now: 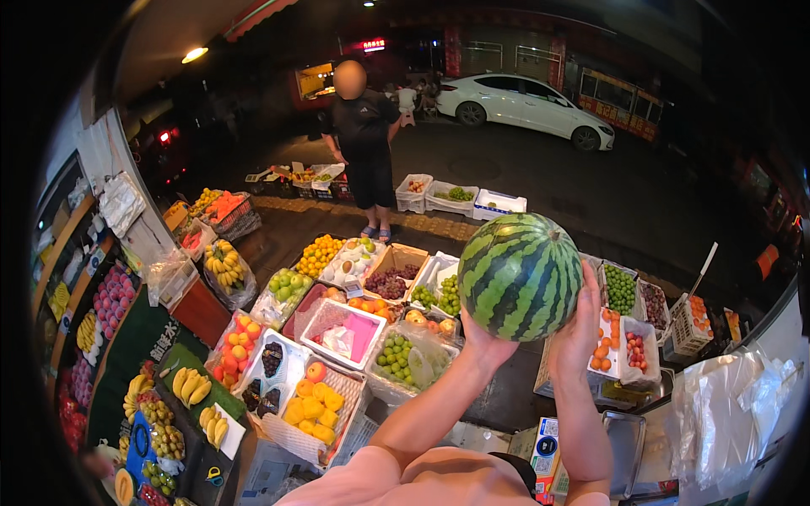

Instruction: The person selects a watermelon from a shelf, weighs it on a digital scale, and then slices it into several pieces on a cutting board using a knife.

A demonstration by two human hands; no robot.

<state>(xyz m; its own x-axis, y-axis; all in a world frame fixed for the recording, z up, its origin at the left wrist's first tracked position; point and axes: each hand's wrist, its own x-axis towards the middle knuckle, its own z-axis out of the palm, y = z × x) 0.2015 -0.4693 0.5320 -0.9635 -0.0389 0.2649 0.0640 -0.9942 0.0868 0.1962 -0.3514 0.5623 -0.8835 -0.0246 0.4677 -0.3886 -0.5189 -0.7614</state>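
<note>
A striped green watermelon (520, 277) is held up in front of me between both hands. My left hand (484, 338) cups its underside at the lower left, and my right hand (583, 310) presses flat along its right side. Behind and below it are crates of fruit: green grapes (450, 295) to the left, green plums or similar small fruit (619, 290) to the right, and dark red grapes (389, 282) farther left. A box of yellow fruit (313, 411) stands nearer to me, beside a bag of green round fruit (395, 360).
A person (364, 139) in dark clothes stands beyond the crates. Clear plastic bags (721, 411) hang at the right, above a metal tray (623, 452). Bananas (191, 387) and scissors (215, 476) lie at the lower left. A white car (525, 104) is parked across the street.
</note>
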